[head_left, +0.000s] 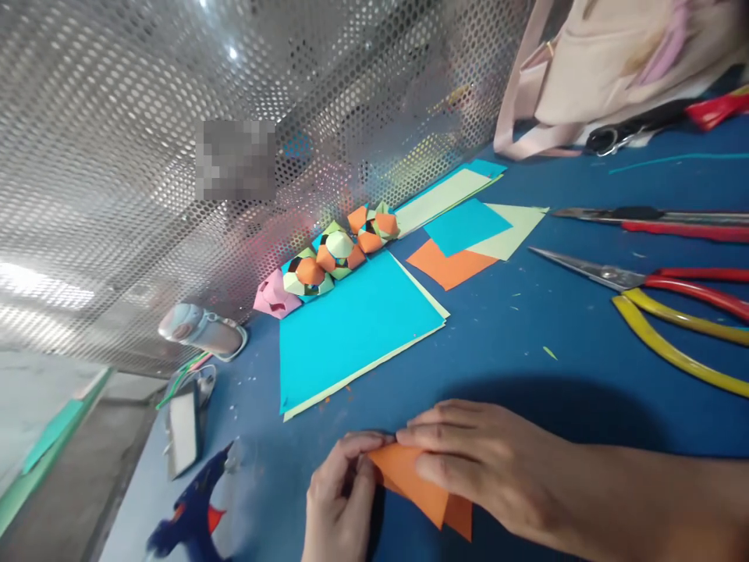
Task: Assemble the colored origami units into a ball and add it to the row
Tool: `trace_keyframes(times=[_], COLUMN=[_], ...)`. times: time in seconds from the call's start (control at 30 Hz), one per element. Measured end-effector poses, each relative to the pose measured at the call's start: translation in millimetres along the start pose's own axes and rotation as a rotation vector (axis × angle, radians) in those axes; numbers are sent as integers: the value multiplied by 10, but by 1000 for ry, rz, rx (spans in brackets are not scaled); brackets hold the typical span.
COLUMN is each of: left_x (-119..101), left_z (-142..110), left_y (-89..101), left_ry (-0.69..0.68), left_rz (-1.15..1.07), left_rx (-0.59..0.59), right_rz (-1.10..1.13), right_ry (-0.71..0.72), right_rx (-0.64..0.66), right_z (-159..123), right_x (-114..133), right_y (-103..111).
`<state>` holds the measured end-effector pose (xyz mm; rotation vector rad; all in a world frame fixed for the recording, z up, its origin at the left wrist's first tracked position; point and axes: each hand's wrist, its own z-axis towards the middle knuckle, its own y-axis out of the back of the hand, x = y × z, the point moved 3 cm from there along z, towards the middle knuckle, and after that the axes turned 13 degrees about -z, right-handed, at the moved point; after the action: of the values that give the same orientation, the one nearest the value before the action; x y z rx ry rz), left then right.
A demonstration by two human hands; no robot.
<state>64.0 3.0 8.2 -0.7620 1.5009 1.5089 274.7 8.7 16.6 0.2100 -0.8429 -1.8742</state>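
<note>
A folded sheet of orange paper (417,478) lies on the blue table at the bottom of the head view, its layers slightly apart at the lower right. My left hand (341,496) pinches its left corner between thumb and fingers. From the right, my right hand (483,460) presses its fingers on the upper edge of the same paper. Just beyond both hands is a stack of large blue and pale green paper (356,332). Smaller squares lie farther off: orange paper (448,265), blue paper (466,226) and pale green paper (518,226).
Folded paper balls (339,248) line the perforated metal panel (328,94). Pliers (623,277), scissors with yellow handles (672,343) and a long red-handled tool (655,218) lie right. A blue glue gun (190,507), a phone (183,429) and a bottle (202,328) are left; a bag (608,70) stands behind.
</note>
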Motion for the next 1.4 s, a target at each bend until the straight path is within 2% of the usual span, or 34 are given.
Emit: trace_keyframes(times=[0.17, 0.3, 0.47, 0.63, 0.7, 0.83, 1.03, 1.2, 1.3, 1.4], left_x=[-37, -30, -10, 35, 54, 30, 21, 88, 100, 103], left_z=[33, 61, 84, 100, 111, 103, 62, 94, 125, 149], left_y=[-7, -5, -29, -31, -13, 36, 6, -6, 30, 64], left_ry=[43, 84, 120, 30, -49, -243, -400, -473, -472, -436], left_rz=[-37, -50, -217, -315, -269, -9, 265, 404, 402, 348], left_rx=[57, 4, 40, 132, 160, 152, 184, 152, 155, 205], right_rz=[47, 58, 75, 59, 47, 17, -18, -11, 53, 120], right_ry=[-93, -144, -72, -24, -16, -25, -115, -191, -148, -86], right_rx=[82, 139, 125, 105, 118, 132, 148, 190, 185, 243], right_z=[-17, -43, -57, -64, -76, -96, -89, -99, -113, -139], right_x=[-33, -59, -49, -39, -48, -78, -105, -116, -95, -61], right_y=[-71, -111, -140, -149, -162, -183, -193, -205, -192, -169])
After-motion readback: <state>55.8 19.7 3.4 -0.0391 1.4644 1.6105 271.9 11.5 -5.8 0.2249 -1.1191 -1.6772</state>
